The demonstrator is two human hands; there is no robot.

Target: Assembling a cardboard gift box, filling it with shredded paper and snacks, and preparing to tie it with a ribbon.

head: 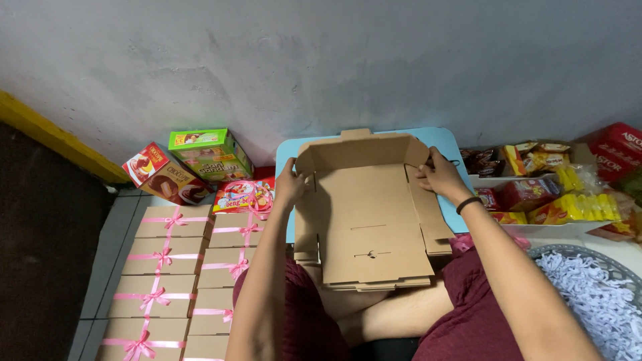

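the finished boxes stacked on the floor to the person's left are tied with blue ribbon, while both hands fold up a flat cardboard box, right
Not quite: the ribbon is pink, not blue. The head view shows the finished boxes on the floor to the person's left, each tied with a pink ribbon. The rest holds: the left hand and right hand grip the sides of the flat cardboard box.

Matt brown cardboard box point(364, 214); satin pink ribbons point(162, 256); rough plaster wall point(321, 60).

Counted: one unfolded cardboard box point(364, 220), eight closed ribbon-tied boxes point(164, 257) in two columns at near left, three snack cartons point(200, 164) far left, two hands.
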